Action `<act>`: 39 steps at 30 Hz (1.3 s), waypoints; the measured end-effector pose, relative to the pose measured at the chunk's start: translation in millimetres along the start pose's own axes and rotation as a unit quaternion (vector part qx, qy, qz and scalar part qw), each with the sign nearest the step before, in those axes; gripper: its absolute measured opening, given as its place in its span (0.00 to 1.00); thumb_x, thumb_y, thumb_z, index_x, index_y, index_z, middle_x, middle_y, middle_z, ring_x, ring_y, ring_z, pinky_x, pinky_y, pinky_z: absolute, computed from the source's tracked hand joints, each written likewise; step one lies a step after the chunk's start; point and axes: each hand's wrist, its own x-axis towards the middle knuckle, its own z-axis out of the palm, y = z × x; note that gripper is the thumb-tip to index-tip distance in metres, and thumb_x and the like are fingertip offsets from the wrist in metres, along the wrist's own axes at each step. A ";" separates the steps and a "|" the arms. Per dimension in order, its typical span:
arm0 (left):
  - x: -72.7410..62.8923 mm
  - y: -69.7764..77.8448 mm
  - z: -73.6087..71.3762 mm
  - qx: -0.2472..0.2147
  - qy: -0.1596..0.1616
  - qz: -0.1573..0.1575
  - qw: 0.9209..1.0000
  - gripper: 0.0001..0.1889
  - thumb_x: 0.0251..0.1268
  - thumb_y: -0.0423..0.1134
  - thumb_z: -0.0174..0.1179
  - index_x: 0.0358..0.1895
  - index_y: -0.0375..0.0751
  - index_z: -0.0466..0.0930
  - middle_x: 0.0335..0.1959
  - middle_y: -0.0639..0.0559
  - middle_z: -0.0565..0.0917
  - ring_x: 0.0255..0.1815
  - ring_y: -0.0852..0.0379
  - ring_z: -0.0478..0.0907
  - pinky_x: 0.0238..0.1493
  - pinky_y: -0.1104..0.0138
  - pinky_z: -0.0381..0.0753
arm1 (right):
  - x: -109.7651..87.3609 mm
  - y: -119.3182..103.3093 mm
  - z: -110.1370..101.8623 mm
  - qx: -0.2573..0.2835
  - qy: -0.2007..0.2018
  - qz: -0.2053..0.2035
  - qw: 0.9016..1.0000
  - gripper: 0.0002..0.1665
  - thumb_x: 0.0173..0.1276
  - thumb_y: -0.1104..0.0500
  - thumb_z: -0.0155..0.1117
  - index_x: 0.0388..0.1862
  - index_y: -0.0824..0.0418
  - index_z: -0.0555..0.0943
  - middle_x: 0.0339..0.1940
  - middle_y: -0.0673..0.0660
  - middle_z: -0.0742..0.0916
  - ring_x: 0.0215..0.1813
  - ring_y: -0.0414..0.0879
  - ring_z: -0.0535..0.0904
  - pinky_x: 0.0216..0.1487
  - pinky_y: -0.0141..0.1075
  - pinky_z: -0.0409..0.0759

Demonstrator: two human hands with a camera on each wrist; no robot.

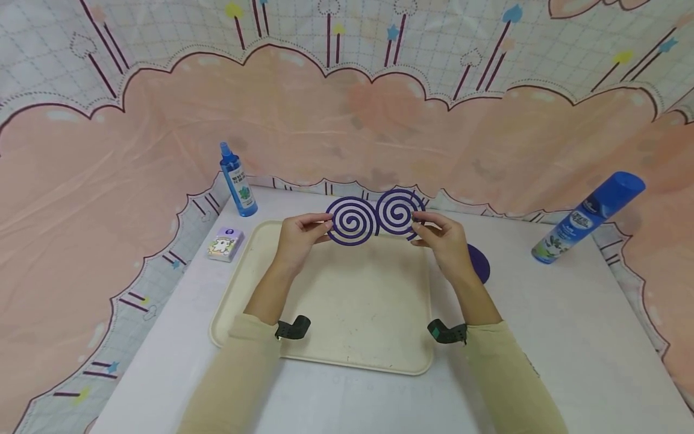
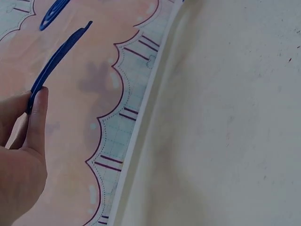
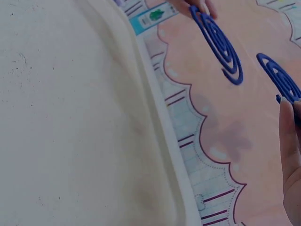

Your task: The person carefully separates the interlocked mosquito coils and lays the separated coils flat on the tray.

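Note:
In the head view, two blue-purple spiral mosquito coils are held up side by side above the far edge of the tray. My left hand point(image 1: 297, 240) pinches the left mosquito coil point(image 1: 352, 223) by its outer left edge, between thumb and fingers. At its right edge, the other mosquito coil point(image 1: 400, 212) is pinched by my right hand point(image 1: 447, 240). The right wrist view shows a gap between the two coils, both seen at a slant. From the left wrist, the left coil point(image 2: 59, 54) appears almost edge-on, with the fingers at its lower end.
Beneath the hands lies a cream tray point(image 1: 358, 325) on a white-covered table. A blue spray bottle point(image 1: 238, 184) and a small purple-white pack point(image 1: 225, 245) are at left. To the right are a dark purple disc point(image 1: 479, 265), partly behind my wrist, and a blue aerosol can point(image 1: 585, 220).

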 end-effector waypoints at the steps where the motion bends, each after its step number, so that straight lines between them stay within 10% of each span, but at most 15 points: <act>1: 0.1 1.3 -2.9 0.001 0.006 0.000 1.000 0.15 0.68 0.25 0.62 0.56 0.21 0.81 0.37 0.58 0.87 0.38 0.66 0.87 0.42 0.70 0.89 | 0.0 0.4 -0.9 -0.003 0.000 0.001 1.000 0.20 0.71 0.72 0.62 0.60 0.79 0.77 0.45 0.43 0.87 0.40 0.32 0.86 0.38 0.29 0.89; 20: -9.2 -11.2 -55.5 0.012 0.141 -0.056 0.988 0.14 0.64 0.25 0.67 0.52 0.24 0.82 0.42 0.54 0.82 0.37 0.65 0.87 0.38 0.71 0.89 | -7.4 34.2 -1.0 -0.018 -0.012 0.105 0.994 0.23 0.71 0.70 0.64 0.62 0.77 0.77 0.45 0.48 0.86 0.35 0.33 0.88 0.42 0.31 0.89; 30: -13.8 -17.7 -65.8 0.084 0.135 -0.144 0.977 0.17 0.65 0.28 0.67 0.56 0.27 0.81 0.39 0.55 0.82 0.33 0.67 0.84 0.41 0.70 0.89 | -6.7 60.4 0.0 -0.096 -0.048 0.157 0.982 0.21 0.71 0.68 0.64 0.62 0.73 0.79 0.61 0.70 0.83 0.30 0.31 0.86 0.39 0.27 0.88; 39: -15.7 -29.8 -70.3 0.100 0.120 -0.172 0.973 0.17 0.64 0.27 0.67 0.56 0.26 0.81 0.34 0.55 0.86 0.28 0.67 0.84 0.35 0.72 0.88 | -8.0 75.3 8.6 -0.166 -0.078 0.155 0.971 0.17 0.69 0.67 0.67 0.56 0.71 0.83 0.46 0.64 0.89 0.24 0.34 0.84 0.32 0.27 0.86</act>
